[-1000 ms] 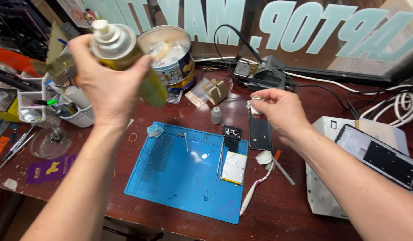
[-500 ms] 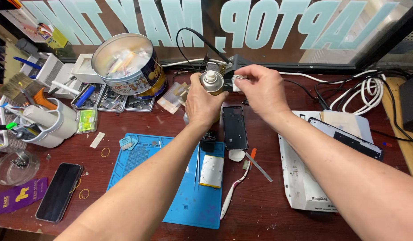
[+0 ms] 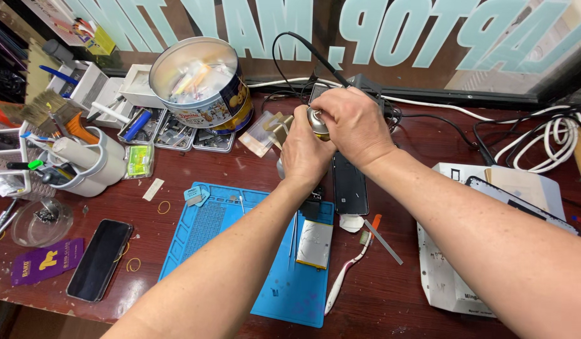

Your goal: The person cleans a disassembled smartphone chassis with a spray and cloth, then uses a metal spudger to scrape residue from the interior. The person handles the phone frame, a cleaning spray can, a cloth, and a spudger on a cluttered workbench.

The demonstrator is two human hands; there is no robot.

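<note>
My left hand (image 3: 305, 154) grips a small metal spray can (image 3: 317, 122) upright above the far edge of the blue work mat (image 3: 215, 232). My right hand (image 3: 353, 125) is closed over the can's top, hiding its nozzle. A dark phone body (image 3: 349, 185) lies just below my hands, partly under my right wrist. On the mat rest a silver battery (image 3: 315, 244) and thin tweezers (image 3: 293, 238). A white toothbrush (image 3: 347, 270) and an orange-tipped flat tool (image 3: 377, 233) lie to the right of the mat.
A round tin of small parts (image 3: 199, 81) stands at the back left, beside trays of bits and a cup of brushes (image 3: 83, 160). A black phone (image 3: 101, 258) lies at the front left. White boxes with a tablet (image 3: 491, 194) and cables (image 3: 554, 144) are on the right.
My left hand brought the can down from high on the left to the middle of the desk. My right hand left the phone body and closed over the can's top.
</note>
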